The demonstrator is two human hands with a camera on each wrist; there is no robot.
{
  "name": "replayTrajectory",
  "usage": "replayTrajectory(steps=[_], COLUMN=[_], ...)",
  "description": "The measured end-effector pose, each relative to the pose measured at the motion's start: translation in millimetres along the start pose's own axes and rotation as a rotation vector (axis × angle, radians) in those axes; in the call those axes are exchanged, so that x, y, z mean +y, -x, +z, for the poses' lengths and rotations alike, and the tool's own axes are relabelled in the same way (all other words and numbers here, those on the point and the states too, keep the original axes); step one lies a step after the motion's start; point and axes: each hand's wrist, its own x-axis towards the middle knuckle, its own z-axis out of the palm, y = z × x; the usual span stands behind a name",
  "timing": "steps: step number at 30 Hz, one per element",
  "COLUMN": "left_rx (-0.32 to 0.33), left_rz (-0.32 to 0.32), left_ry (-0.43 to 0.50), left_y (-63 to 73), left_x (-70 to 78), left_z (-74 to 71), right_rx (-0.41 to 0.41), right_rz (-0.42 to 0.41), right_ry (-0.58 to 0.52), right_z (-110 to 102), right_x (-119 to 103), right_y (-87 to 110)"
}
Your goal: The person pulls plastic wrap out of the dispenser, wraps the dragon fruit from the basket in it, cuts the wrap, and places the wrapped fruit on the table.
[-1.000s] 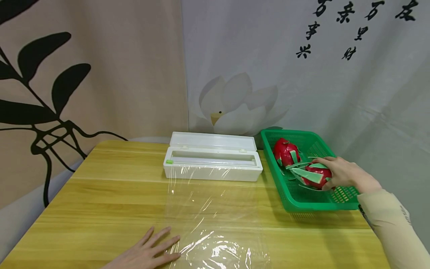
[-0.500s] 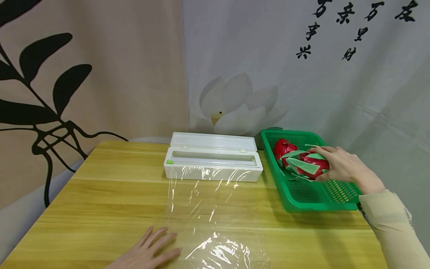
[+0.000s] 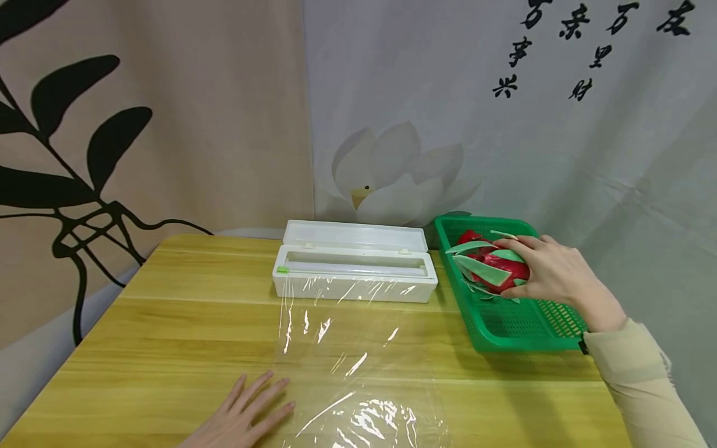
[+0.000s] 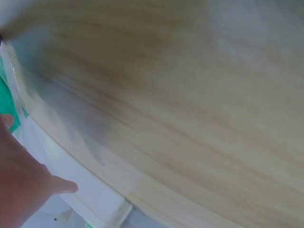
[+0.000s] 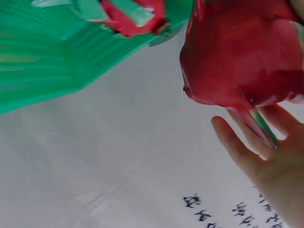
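My right hand (image 3: 560, 277) grips a red dragon fruit (image 3: 516, 270) with green scales, fingers over its top and thumb low on its near side. The held fruit fills the upper right of the right wrist view, above the basket. Behind it, partly hidden, a second dragon fruit (image 3: 469, 236) lies in the green basket (image 3: 504, 343). At the front of the table, my left hand (image 3: 243, 410) has its fingers spread at the left edge of a clear sheet of cling film (image 3: 358, 367). That film runs toward me from a white dispenser box (image 3: 353, 287).
The dispenser's lid (image 3: 355, 235) stands raised at the back of the wooden table (image 3: 185, 311). A printed curtain (image 3: 224, 124) hangs right behind the table. The basket's rim rises between the held fruit and the film.
My right hand has moved left and slightly up with its dragon fruit, which now overlaps the other one. My left hand has shifted slightly left, and reflections on the film have changed.
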Motion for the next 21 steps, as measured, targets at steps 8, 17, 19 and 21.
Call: replayTrajectory(steps=[8,17,19,21], left_rx=[-0.043,-0.151,-0.18,-0.198], left_rz=[-0.065,-0.117,-0.133,-0.141], left_ry=[-0.027,0.041,0.097,0.133], left_y=[4.2,6.9,6.4,5.6], left_x=[3.2,4.6,4.4,4.3], left_z=[0.2,-5.5,-7.0,-8.1], right_rx=[0.109,0.128,0.127,0.126], right_rz=[-0.072,-0.125,-0.143,-0.165], right_ry=[0.024,0.014,0.016,0.019], right_z=[-8,-10,-7,-5], right_x=[-29,-69,-80,-90], right_y=[-8.2,-17.8,-20.5,-22.8])
